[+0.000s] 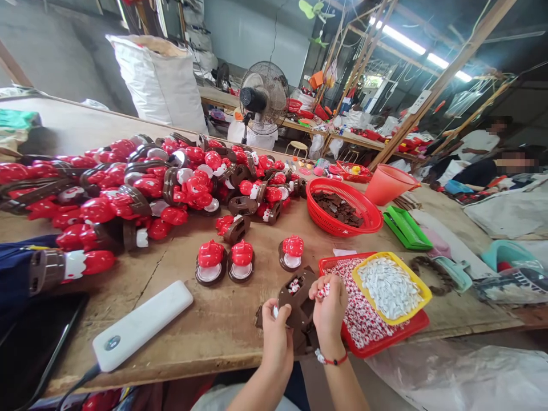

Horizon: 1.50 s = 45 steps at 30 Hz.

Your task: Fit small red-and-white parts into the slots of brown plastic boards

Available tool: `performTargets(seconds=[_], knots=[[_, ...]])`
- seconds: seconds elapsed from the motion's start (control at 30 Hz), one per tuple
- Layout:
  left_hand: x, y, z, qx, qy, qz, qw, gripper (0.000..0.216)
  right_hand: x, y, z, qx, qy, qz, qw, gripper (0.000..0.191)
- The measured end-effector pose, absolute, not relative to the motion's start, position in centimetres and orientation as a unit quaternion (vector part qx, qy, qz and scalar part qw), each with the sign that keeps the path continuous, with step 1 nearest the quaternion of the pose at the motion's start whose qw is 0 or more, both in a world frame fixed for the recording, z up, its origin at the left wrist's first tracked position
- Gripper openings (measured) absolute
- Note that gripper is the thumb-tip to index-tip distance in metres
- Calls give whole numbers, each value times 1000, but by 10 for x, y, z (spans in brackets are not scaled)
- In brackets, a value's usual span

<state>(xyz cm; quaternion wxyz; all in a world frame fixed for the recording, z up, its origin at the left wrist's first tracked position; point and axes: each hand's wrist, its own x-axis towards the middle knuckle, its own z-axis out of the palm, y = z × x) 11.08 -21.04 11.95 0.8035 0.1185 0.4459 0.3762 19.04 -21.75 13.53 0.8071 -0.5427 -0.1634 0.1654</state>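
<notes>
My left hand (277, 333) is closed round the lower edge of a brown plastic toy part (299, 302) at the table's near edge. My right hand (329, 307) pinches small red-and-white pieces (322, 291) against the top of that part. Just right of my hands lies a red tray (385, 340) of red-and-white pieces with a yellow tray (417, 287) of white pieces on top. Three finished red-topped toys (242, 260) stand upright on the wood just beyond my hands.
A big heap of red and brown toys (141, 188) covers the table's left. A red basket (363, 201) of brown parts, an orange funnel-shaped tub (389, 182) and a green tray (406, 228) sit right. A white power bank (141, 322) lies left. A fan (263, 97) stands behind; people sit far right.
</notes>
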Motion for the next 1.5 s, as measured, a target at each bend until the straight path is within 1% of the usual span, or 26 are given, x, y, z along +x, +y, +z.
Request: performTargets(seconds=[0.23, 0.37, 0.47, 0.8, 1.1, 1.5], knots=[[113, -214, 123, 127, 446, 379, 801, 40, 187, -218, 133, -553, -143, 104, 814, 26], [112, -213, 122, 123, 452, 377, 799, 40, 188, -219, 134, -531, -132, 126, 827, 22], [113, -213, 123, 123, 452, 380, 797, 39, 189, -220, 133, -511, -134, 140, 838, 23], [117, -212, 120, 113, 450, 385, 798, 41, 193, -217, 128, -503, -101, 117, 850, 26], [118, -211, 116, 101, 455, 383, 797, 41, 192, -216, 126, -518, -142, 131, 833, 27], [116, -212, 112, 99, 457, 384, 796, 37, 195, -222, 126, -504, -106, 159, 843, 22]])
